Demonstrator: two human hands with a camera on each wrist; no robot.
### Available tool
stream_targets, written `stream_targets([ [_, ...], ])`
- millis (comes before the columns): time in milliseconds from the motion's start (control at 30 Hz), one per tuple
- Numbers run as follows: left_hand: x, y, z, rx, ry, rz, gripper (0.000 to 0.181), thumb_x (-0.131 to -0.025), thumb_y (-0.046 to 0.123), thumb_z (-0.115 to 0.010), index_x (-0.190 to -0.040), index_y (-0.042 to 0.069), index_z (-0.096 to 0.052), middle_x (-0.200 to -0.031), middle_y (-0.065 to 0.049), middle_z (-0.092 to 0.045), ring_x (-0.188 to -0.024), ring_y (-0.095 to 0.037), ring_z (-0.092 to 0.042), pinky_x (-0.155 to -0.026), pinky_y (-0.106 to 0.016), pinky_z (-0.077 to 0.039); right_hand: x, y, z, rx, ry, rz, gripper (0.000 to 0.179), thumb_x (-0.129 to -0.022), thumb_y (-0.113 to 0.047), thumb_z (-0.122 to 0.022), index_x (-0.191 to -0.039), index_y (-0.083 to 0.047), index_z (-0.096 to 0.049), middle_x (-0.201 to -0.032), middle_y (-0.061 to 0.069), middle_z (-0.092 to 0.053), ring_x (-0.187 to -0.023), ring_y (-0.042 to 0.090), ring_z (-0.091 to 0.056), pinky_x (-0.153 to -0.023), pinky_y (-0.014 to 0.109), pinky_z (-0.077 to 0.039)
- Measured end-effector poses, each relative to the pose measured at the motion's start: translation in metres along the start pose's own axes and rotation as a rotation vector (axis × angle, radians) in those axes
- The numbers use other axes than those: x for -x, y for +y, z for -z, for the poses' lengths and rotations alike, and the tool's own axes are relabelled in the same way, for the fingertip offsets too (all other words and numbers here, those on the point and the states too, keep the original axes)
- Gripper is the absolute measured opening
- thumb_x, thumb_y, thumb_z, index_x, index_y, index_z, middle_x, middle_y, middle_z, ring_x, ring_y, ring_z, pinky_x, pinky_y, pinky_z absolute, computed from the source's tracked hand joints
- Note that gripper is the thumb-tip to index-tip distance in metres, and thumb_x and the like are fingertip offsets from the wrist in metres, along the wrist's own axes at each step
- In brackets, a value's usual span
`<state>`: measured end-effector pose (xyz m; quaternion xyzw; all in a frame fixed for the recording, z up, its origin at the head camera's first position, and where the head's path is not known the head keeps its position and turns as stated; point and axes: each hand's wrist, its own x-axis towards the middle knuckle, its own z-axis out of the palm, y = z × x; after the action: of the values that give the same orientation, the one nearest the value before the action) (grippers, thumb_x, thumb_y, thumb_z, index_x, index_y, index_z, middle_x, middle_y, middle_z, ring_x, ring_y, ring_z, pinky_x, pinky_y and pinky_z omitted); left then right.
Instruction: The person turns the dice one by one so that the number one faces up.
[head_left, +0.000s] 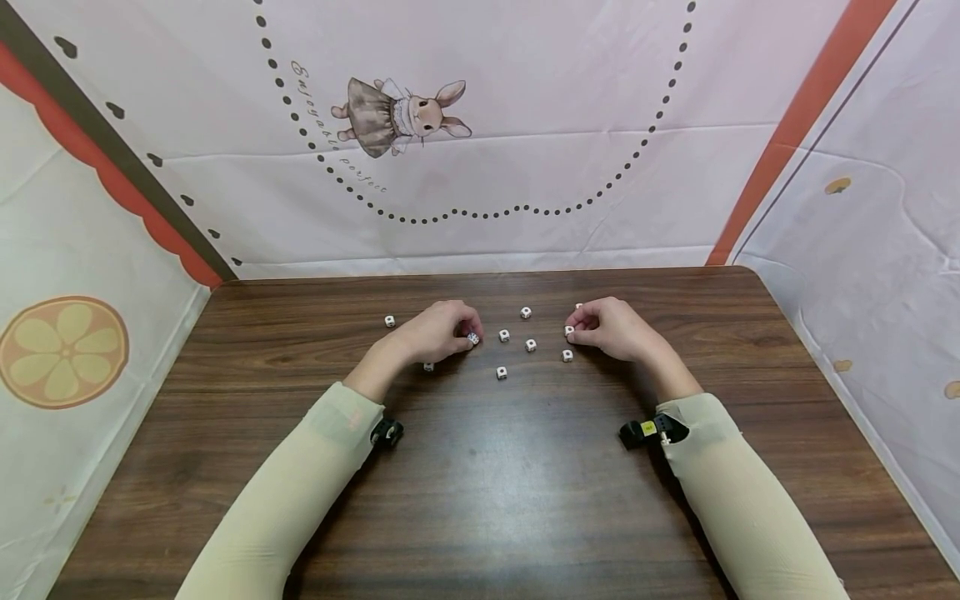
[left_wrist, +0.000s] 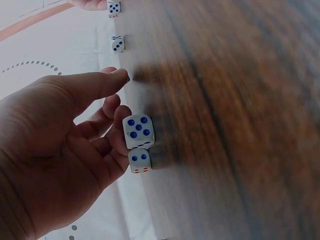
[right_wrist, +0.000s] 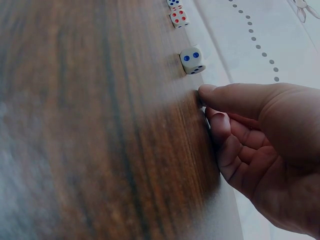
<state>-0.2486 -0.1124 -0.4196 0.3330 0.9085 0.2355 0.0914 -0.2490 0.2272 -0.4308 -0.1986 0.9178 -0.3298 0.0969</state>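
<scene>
My left hand (head_left: 441, 330) holds a white die (head_left: 473, 338) between thumb and fingers at the table's far middle; its upper face shows several pips. In the left wrist view the left thumb (left_wrist: 95, 85) hides most of that die. Farther right, my right hand (head_left: 617, 328) pinches another white die (head_left: 569, 331) at its fingertips, low over the tabletop; the right thumb (right_wrist: 240, 100) covers it in the right wrist view. Close to the left wrist sits a die (head_left: 428, 367), partly hidden. Just nearer than the right fingertips lies a die (head_left: 567, 356).
Between the hands lie several loose dice, among them a near die (head_left: 502, 372) and a far die (head_left: 526, 312). One die (head_left: 389, 321) stands left of the left hand; another (head_left: 579, 307) peeks out behind the right fingers. Printed cloth (head_left: 525, 242) borders the brown wooden table (head_left: 480, 500).
</scene>
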Motion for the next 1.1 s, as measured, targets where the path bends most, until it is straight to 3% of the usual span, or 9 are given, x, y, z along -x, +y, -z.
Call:
stream_targets([
  [500,0.0007,0.0019,0.0009,0.021,-0.011,0.086,0.008,-0.097,0.008,-0.075,-0.102,0.010,-0.070,-0.086,0.002,-0.063,-0.083,-0.014,-0.060,-0.083,-0.035,-0.049,-0.0005,0.0020,0.0007,-0.002,-0.006,0.007,0.009,-0.096,-0.011,-0.079,-0.103,-0.006,-0.078,-0.089,0.001,-0.072,-0.085,0.016,-0.063,-0.081,0.036,-0.049],
  [900,-0.0003,0.0006,-0.0006,0.028,-0.012,0.113,0.012,-0.095,0.012,-0.079,-0.103,0.010,-0.069,-0.088,0.001,-0.063,-0.083,-0.015,-0.060,-0.083,-0.035,-0.049,-0.0008,0.0012,0.0014,-0.007,-0.004,-0.002,0.009,-0.096,-0.011,-0.079,-0.103,-0.006,-0.079,-0.088,0.000,-0.072,-0.085,0.017,-0.063,-0.080,0.036,-0.049],
  [1100,-0.0026,0.0013,-0.0035,0.029,0.014,0.106,0.020,-0.094,0.023,-0.083,-0.099,0.011,-0.069,-0.086,0.001,-0.063,-0.081,-0.015,-0.059,-0.081,-0.035,-0.049,-0.0003,-0.0001,0.0009,-0.006,-0.005,-0.007,0.010,-0.096,-0.011,-0.079,-0.104,-0.005,-0.079,-0.089,0.001,-0.072,-0.085,0.017,-0.063,-0.080,0.034,-0.048],
])
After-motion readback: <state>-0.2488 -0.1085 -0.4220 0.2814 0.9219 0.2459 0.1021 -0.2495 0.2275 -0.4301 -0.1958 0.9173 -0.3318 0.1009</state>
